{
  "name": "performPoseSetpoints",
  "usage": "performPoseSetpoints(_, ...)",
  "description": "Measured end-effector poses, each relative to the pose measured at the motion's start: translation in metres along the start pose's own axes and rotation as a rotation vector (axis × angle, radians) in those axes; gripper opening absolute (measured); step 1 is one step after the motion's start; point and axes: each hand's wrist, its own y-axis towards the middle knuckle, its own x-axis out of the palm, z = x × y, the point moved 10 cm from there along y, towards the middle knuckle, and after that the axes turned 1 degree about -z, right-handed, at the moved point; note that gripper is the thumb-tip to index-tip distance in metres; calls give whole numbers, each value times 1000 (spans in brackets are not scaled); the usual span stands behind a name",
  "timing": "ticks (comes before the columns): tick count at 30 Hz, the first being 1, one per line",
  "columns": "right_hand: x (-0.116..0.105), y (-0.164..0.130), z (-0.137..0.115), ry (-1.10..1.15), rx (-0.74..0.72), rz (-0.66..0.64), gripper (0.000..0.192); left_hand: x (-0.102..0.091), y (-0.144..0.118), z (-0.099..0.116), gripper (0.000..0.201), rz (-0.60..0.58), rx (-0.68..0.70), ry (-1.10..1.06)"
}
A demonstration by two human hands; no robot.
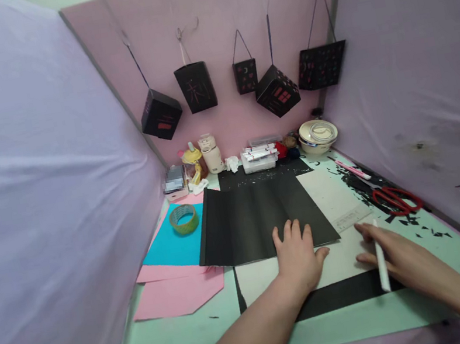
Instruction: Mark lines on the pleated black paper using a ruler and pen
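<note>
My left hand (297, 256) lies flat, fingers spread, on the near edge of a creased black paper sheet (256, 218) in the middle of the table. My right hand (399, 258) rests to its right, fingers closed around a thin white pen (380, 257) that points away from me. The pen tip sits just below a clear plastic ruler (352, 217) lying on white paper (327, 196). A black paper strip (344, 293) lies under both wrists.
Red scissors (397, 199) and black paper scraps lie at the right. A tape roll (183, 218) sits on blue paper (171, 244), with pink sheets (180, 293) nearer me. A marker box (258, 158), a bowl (318, 135) and small bottles line the back. Black paper lanterns (196, 87) hang on the wall.
</note>
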Motion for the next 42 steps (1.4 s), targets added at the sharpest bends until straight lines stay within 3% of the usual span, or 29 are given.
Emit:
performPoseSetpoints(3, 9, -20, 0, -25, -156, -18, 65, 1, -1, 0, 59, -8, 1, -7)
performPoseSetpoints(6, 10, -38, 0, -56, -275, -11, 49, 0, -1, 0, 60, -2, 1, -15)
performPoseSetpoints(10, -2, -43, -3, -60, -313, 85, 37, 0, -2, 0, 61, 15, 12, -28)
performPoseSetpoints(16, -10, -29, -9, -52, -305, 149, 37, 1, -3, -1, 60, 30, 8, -19)
performPoseSetpoints(21, -28, -36, -7, -36, -269, 250, 30, -1, -1, 0, 59, 33, 21, -15)
performPoseSetpoints(26, -57, -45, 6, -10, -86, 431, 23, -3, 1, -1, 53, 47, 14, 10)
performPoseSetpoints(29, -66, -44, 17, 7, 18, 473, 22, -2, 3, 0, 51, 44, 29, 21)
performPoseSetpoints(34, -75, -29, 30, 58, 88, 448, 24, -3, 3, 1, 49, 41, 33, 34)
performPoseSetpoints(42, -44, 51, 42, 73, 20, 134, 32, -6, -2, 3, 54, 43, 7, -12)
